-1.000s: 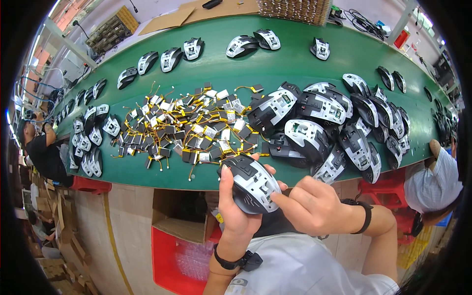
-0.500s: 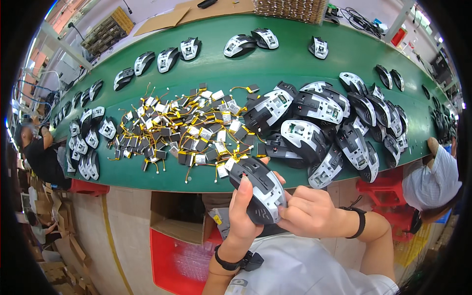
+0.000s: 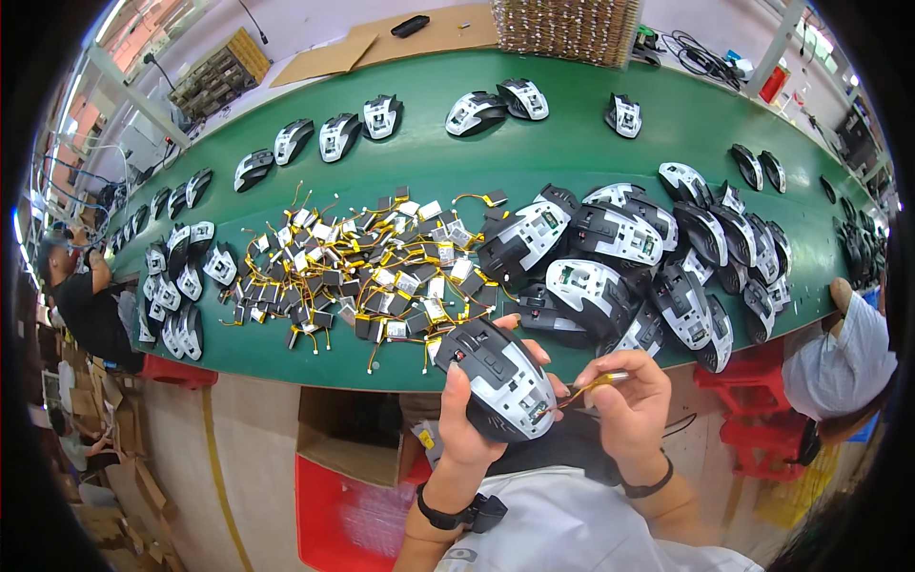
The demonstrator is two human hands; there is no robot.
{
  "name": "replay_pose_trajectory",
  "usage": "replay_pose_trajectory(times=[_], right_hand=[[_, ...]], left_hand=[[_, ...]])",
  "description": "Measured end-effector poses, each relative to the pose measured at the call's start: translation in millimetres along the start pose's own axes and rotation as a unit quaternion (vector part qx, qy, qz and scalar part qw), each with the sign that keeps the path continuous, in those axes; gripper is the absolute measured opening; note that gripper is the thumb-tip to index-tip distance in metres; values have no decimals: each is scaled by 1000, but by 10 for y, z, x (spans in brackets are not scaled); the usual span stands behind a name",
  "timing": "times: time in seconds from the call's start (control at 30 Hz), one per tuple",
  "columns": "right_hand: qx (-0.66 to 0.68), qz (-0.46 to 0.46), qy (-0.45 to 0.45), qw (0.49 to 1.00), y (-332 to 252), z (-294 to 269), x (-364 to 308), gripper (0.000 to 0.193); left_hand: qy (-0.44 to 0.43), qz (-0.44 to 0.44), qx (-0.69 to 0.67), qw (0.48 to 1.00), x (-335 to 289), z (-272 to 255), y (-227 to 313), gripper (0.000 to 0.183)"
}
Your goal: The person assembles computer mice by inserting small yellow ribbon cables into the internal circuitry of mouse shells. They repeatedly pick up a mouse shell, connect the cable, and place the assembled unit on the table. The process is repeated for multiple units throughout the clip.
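My left hand [image 3: 465, 419] is wrapped round a black-and-silver computer mouse [image 3: 498, 367] held tilted at the table's near edge, its upper shell showing cut-outs. Just right of it, my right hand [image 3: 631, 412] pinches a small battery pack [image 3: 612, 377] with yellow tape. Thin coloured wires [image 3: 562, 402] run from this battery to an opening at the mouse's rear; whether they are plugged in there I cannot tell. Beyond my hands lies a loose heap of similar wired batteries [image 3: 379, 278]. To its right is a pile of matching mice [image 3: 615, 234].
The green table [image 3: 315, 367] carries a row of mice [image 3: 338, 138] farther back and a cluster [image 3: 176, 276] at the left. Below the near edge stand a cardboard box [image 3: 348, 448] and a red bin [image 3: 319, 520]. People sit at both sides.
My right hand has moved from the mouse's rear edge out to the right and turned, bringing the battery and its wires into sight. The mouse stays in my left hand, slightly turned.
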State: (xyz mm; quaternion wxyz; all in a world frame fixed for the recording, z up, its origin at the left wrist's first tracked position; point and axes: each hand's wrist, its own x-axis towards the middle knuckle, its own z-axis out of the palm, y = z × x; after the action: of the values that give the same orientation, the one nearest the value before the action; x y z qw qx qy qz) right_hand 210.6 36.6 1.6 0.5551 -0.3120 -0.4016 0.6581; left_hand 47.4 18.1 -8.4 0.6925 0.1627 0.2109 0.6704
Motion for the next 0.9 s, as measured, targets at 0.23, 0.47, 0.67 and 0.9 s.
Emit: replay_pose_trajectory(times=[0.23, 0.47, 0.67, 0.9], right_hand=[[64, 86, -53, 993, -37, 83, 76, 35], [-154, -33, -35, 987, -68, 271, -53, 10], [-169, -36, -34, 984, 105, 197, -61, 12], [-53, 49, -9, 997, 99, 185, 38, 13]], left_hand=[[-26, 35, 3, 999, 20, 9, -37, 90], [26, 121, 134, 983, 24, 58, -11, 92], [36, 187, 156, 969, 32, 76, -108, 99], [32, 250, 205, 946, 71, 89, -197, 102]])
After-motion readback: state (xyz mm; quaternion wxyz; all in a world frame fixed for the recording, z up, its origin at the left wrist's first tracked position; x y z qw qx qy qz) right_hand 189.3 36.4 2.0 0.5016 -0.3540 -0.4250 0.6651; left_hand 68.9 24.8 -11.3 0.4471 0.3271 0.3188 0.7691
